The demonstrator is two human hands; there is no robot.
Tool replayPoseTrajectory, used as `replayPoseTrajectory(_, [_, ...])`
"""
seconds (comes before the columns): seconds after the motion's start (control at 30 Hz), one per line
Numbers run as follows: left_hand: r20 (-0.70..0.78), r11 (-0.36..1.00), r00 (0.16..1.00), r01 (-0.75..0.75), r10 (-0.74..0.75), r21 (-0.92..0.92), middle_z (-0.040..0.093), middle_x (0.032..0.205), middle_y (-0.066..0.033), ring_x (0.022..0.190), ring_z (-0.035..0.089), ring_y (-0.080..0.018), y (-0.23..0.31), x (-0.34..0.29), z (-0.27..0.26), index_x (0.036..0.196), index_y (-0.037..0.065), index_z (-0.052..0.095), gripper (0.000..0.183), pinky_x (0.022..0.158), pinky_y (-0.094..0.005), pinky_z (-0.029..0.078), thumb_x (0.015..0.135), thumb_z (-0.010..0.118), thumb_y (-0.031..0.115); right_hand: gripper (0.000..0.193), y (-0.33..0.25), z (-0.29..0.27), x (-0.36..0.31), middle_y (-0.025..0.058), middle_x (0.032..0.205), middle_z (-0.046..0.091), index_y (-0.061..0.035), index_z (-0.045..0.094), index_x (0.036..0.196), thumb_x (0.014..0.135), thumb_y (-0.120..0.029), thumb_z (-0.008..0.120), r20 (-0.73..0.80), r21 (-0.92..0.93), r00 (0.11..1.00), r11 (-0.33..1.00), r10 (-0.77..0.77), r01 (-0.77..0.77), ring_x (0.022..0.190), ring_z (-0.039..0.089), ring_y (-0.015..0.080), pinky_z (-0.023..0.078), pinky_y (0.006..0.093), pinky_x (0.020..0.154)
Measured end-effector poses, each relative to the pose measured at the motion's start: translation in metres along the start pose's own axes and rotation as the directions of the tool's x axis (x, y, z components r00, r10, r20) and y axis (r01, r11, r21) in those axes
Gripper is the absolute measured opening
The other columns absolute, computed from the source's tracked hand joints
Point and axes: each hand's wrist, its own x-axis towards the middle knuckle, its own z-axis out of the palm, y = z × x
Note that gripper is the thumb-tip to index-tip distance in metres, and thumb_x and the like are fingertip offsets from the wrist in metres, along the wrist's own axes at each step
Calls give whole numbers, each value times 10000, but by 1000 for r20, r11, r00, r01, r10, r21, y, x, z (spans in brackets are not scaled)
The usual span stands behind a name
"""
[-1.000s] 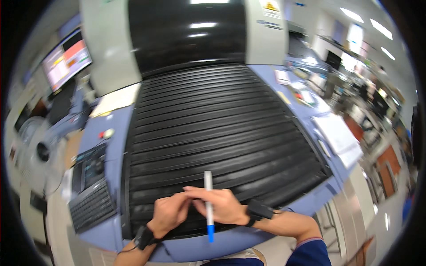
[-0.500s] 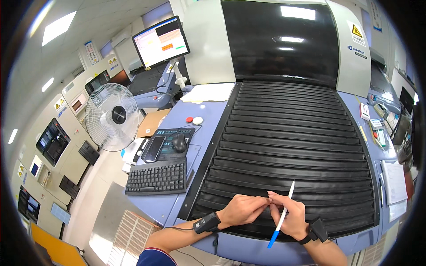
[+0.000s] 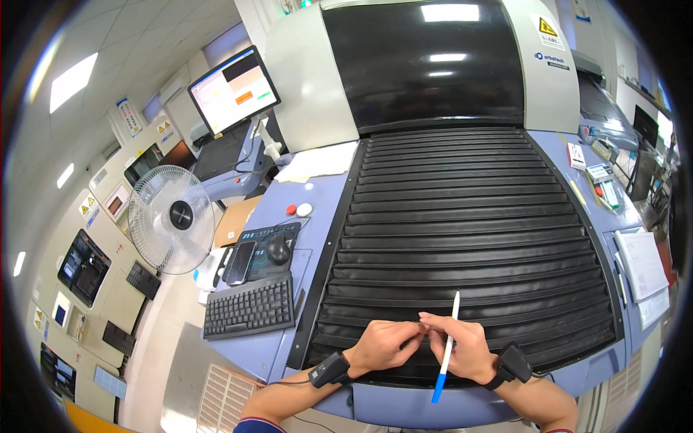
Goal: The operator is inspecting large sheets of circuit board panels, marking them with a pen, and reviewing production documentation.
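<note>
My left hand [image 3: 385, 345] and my right hand [image 3: 465, 352] meet fingertip to fingertip over the near part of a black pleated bellows cover [image 3: 469, 252]. The left fingers are curled into a pinch; anything between them is too small or hidden to make out. A slim white pen with a blue end [image 3: 439, 386] lies across my right hand, gripped among its fingers, its white tip pointing away and its blue end toward me. Each wrist carries a black strapped device, the left one [image 3: 330, 370] trailing a cable.
Left of the cover are a keyboard [image 3: 249, 306], a mouse [image 3: 279, 250], a phone [image 3: 240, 263], red and white round buttons and a monitor [image 3: 233, 90]. A fan [image 3: 173, 219] stands farther left. Papers [image 3: 641, 265] lie at right; a dark-windowed machine hood [image 3: 426, 65] rises behind.
The whole view has shifted and tilted slightly, so the machine sits more to the left. My hands remain together at the fingertips, the pen still in the right one.
</note>
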Motion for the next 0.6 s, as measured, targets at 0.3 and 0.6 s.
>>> replayPoseTrajectory(0.3, [35,1000,999,-3,3,4,721,824,-112,706,715,-275,0,-1,0,903,2,672,156,614,-327,572,754,718,0,379,-1,1,-1,150,872,726,-3,654,1161,796,98,649,-31,28,999,1000,8,-7,698,727,223,570,287,628])
replayPoseTrajectory(0.6, [31,1000,999,-23,23,-2,720,824,-111,706,715,-277,-1,-1,0,902,1,668,162,619,-331,572,746,715,-1,371,-1,0,-1,151,844,717,-5,658,1152,793,88,659,-16,16,1000,1000,9,-9,639,702,214,554,287,595])
